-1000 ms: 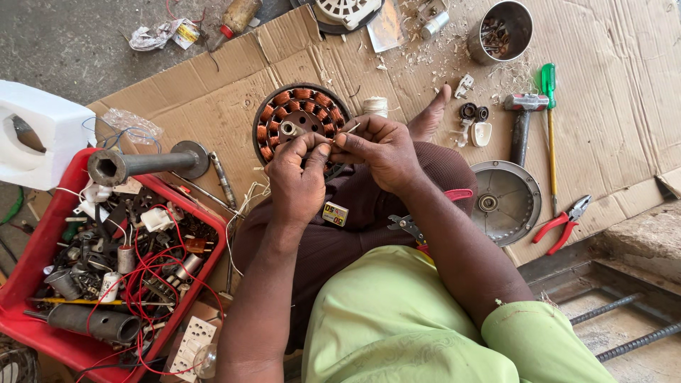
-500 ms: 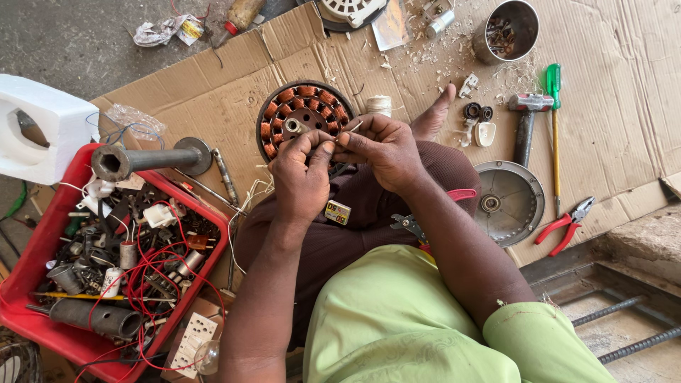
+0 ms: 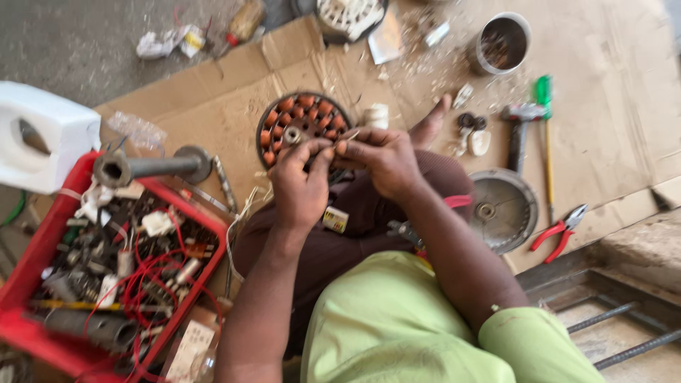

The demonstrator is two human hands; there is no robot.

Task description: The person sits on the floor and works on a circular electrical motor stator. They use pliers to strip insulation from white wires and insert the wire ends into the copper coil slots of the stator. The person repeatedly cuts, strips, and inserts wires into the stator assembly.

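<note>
Two hands, the left hand (image 3: pixel 301 188) and the right hand (image 3: pixel 379 159), met at one wound motor core (image 3: pixel 298 124). At three o'clock lay one hammer (image 3: pixel 518 131), one green screwdriver (image 3: pixel 545 135) and one pair of red pliers (image 3: pixel 560 230). One red crate (image 3: pixel 42 241) sat at nine o'clock, one metal tin (image 3: pixel 500 42) at one o'clock.

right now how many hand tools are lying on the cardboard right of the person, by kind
hammer: 1
green-handled screwdriver: 1
red-handled pliers: 1
total: 3
</note>
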